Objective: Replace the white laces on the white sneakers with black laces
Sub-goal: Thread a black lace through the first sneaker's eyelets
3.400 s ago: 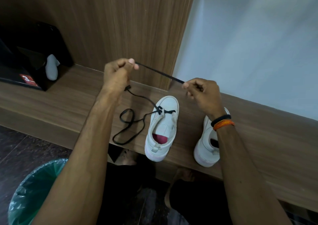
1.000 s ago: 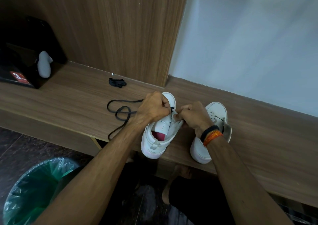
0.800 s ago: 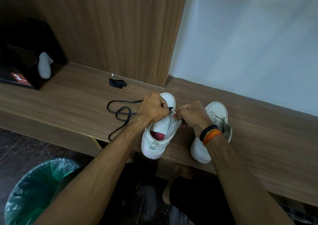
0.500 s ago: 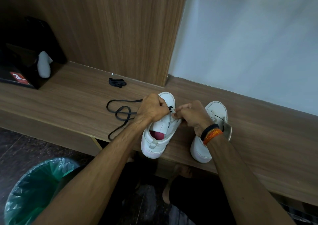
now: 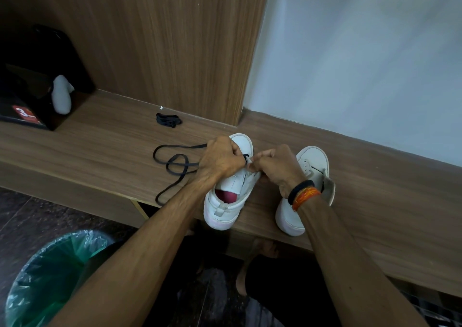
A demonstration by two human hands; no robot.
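Threading a black lace (image 5: pixel 175 166) through the lower eyelets of the left-hand white sneaker (image 5: pixel 231 196) on a wooden bench (image 5: pixel 100 151), both hands bunched over the tongue. Left hand (image 5: pixel 221 159) curled tight over the shoe's throat, apparently pinching the lace near its tip, though the pinch itself sits hidden under the knuckles. Right hand (image 5: pixel 277 166), wearing black and orange wristbands (image 5: pixel 302 194), curled against the eyelet row opposite, fingertips meeting the left hand's; whether gripping lace or the shoe's flap, cannot tell. Slack lace trailing away from the back of the left hand in loose loops, one end hanging off the bench edge nearest the forearm. Second white sneaker (image 5: pixel 307 176) standing just beyond the right wrist, unlaced, tongue flopped outward. Spare bundled black lace (image 5: pixel 168 120) lying well ahead of the left hand, near the wooden panel (image 5: pixel 175 39). Likely trouble: the looped slack knotting on itself when pulled through; the tip missing an eyelet or skipping one, leaving uneven ends; the sneaker, heel past the bench edge, tipping off under a hard tug.
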